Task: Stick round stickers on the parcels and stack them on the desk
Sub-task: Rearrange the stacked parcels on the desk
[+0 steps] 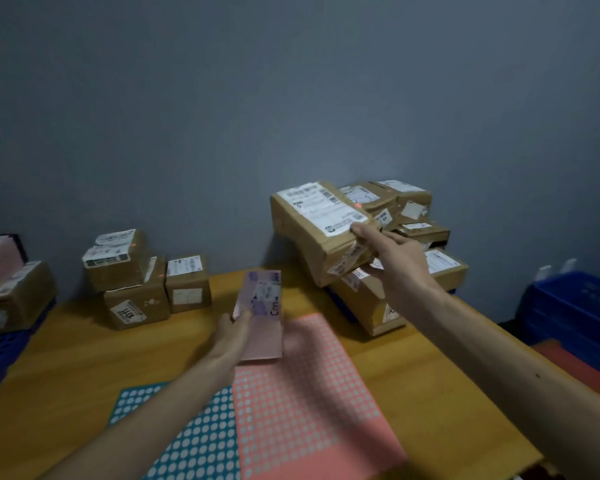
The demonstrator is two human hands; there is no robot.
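Observation:
My left hand (pixel 234 332) holds a flat pink parcel (pixel 262 313) with a purple-printed label, lifted over the wooden desk (pixel 66 341). My right hand (pixel 388 252) grips the near end of a long brown cardboard parcel (pixel 312 230) with a white shipping label, tilted above a pile of brown parcels (pixel 416 216) at the back right. On the desk in front of me lie a pink sheet of round stickers (pixel 305 400) and a teal sheet of round stickers (pixel 194 445). A stack of brown labelled parcels (pixel 129 278) stands at the back left.
A grey wall rises behind the desk. Blue crates (pixel 575 306) stand to the right of the desk. At the far left more brown parcels (pixel 18 296) rest on a blue crate (pixel 0 355). A red surface (pixel 575 368) shows at the right edge.

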